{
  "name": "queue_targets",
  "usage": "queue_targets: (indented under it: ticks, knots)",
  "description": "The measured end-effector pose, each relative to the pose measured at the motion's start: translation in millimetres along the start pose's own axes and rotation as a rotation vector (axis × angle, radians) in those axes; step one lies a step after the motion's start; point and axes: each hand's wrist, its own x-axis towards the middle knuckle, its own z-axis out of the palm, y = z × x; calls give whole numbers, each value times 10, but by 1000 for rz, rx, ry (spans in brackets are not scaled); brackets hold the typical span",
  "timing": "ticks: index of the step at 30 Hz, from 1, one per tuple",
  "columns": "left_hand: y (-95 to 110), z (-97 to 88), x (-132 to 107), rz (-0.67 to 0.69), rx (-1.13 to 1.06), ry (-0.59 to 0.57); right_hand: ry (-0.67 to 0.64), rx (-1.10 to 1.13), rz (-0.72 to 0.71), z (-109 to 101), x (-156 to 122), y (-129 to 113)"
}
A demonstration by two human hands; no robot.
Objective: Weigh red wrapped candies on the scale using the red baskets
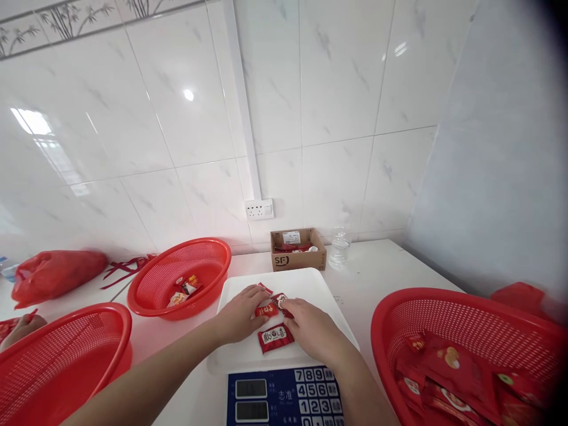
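Note:
Small red snack packets [275,338] lie on the white tray [231,290] of a blue weighing scale [284,395]. My left hand [242,315] reaches over the left side of the group, its thumb apart from its fingers, against a small red packet [265,310]. From the right, my right hand [313,331] touches a dark red packet [279,300] with its fingertips; its thumb is spread toward the larger packet with white lettering. Both hands look open, though the undersides of the fingers are hidden. The scale's two displays are too dim to read.
A red basket [386,319] of red packets stands at right. At left are a red basket [222,260] with a few packets, another red basket [126,325], a red bag [57,272] and another person's hand [26,328]. Behind stand a cardboard box [298,260] and a bottle [341,239].

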Motion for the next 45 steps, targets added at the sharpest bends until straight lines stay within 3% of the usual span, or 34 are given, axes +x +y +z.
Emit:
queue_targets:
  ticks: [8,24,27,34,40,42,45]
  knots:
    - [-9,-61,-110,-42,76,-8,9,-40,11,40,45,28]
    - [23,85,-125,-55,48,64,-1,0,-64,76,50,42]
    - [61,89,-155,-60,40,-1,85,30,-36,56,51,11]
    - [211,107,-34,48,88,-152,472,162,-58,-51,-1,-82]
    - [233,260,116,-48,108,-44,501,194,-95,-54,-34,-98]
    - [180,217,121,-103,135,-48,502,199,-91,-54,-40,-105]
    - [-61,-9,35,-206,209,-53,513,199,-81,-80,-62,-123]
